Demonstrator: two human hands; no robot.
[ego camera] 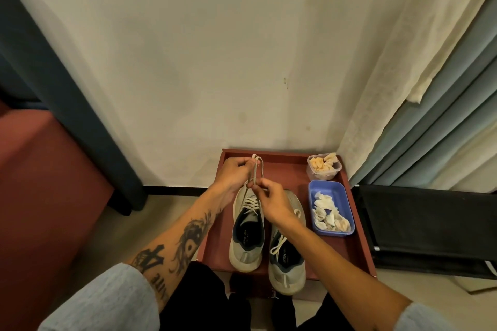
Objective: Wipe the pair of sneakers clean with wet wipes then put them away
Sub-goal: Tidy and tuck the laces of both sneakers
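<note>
While our left hand [236,168] pinches the top of the lace [253,170] in curled fingers, our right hand [273,203] nips it lower down, thumb against fingertip. Just below those fingers sits the left sneaker [246,234], with the right sneaker [287,266] close beside it. Both are on the red tray [357,244], with the blue tub [343,196] of crumpled wipes [329,216] to the right.

Before you, at the lower centre of the frame, is a low red-brown surface [290,169] with a raised rim. On it stand one grey sneaker [246,250] and, to its right, a second grey sneaker [287,271]. At the far right, a clear tub [322,175] sits above a blue tray [337,191].
</note>
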